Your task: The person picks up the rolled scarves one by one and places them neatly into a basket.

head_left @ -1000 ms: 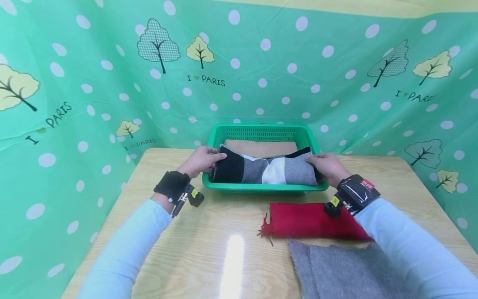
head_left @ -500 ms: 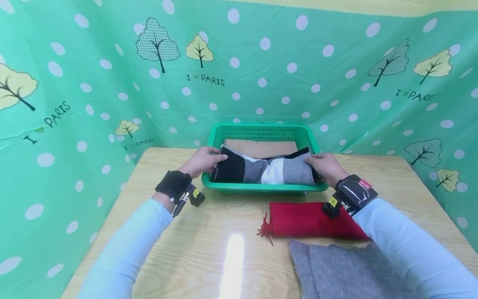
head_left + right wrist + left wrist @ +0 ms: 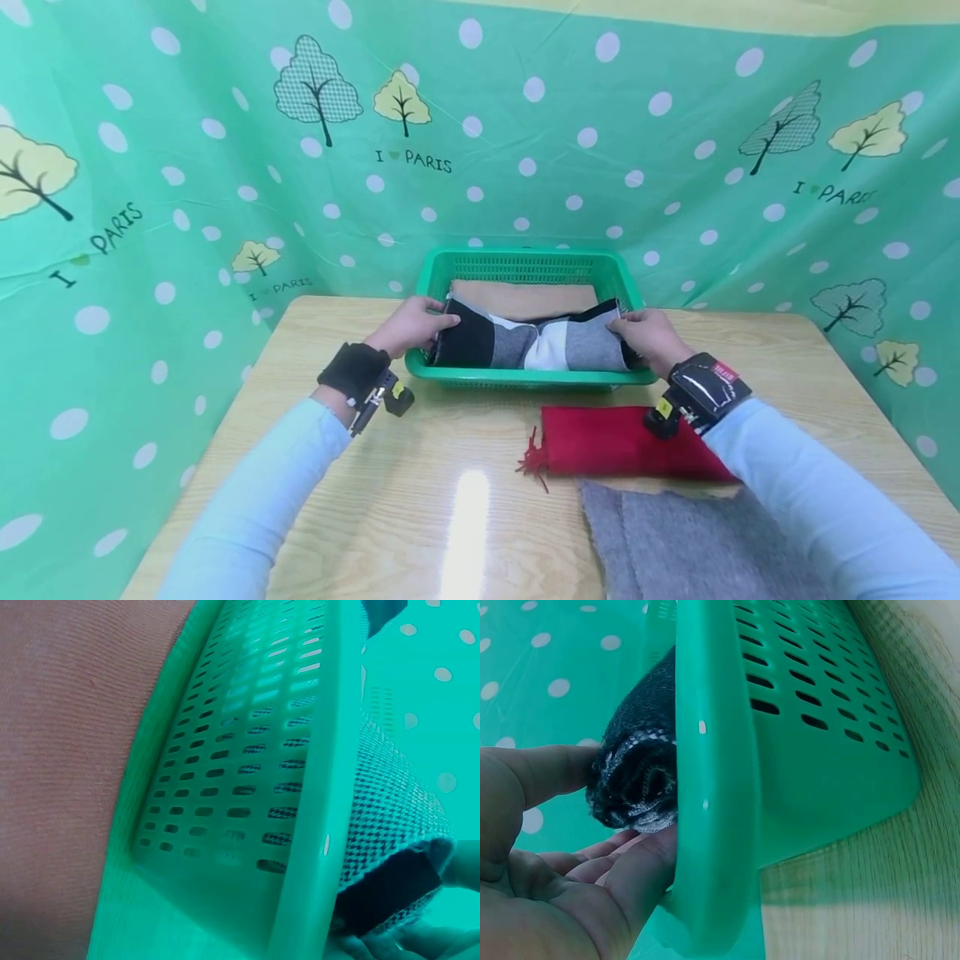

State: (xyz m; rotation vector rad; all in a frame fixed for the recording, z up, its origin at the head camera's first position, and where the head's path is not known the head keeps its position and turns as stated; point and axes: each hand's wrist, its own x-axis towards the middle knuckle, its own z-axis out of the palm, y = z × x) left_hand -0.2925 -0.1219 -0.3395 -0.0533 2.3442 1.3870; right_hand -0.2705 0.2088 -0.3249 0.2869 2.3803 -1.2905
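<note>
A folded black, grey and white scarf [image 3: 512, 343] lies along the front of the green basket [image 3: 525, 377], its near side just inside the rim. My left hand [image 3: 408, 325] pinches its left end, thumb on top and fingers beneath. In the left wrist view that dark, rolled end [image 3: 637, 776] shows between thumb and fingers beside the rim. At the other end my right hand [image 3: 654, 335] grips the scarf, with the thumb on the upper face. The right wrist view shows a finely checked end [image 3: 394, 825] sticking past the rim, fingers partly hidden under it.
A folded beige cloth [image 3: 525, 298] lies farther back in the basket. In front of the basket, a folded red scarf with fringe [image 3: 600, 442] lies on the wooden table [image 3: 375, 500], partly under the right forearm. A grey cloth [image 3: 675, 542] is nearer, and a green polka-dot curtain [image 3: 480, 167] hangs behind.
Both hands have drawn slightly inward, and the patterned scarf's ends have come a little closer together and lower in the basket. The other cloths stay put.
</note>
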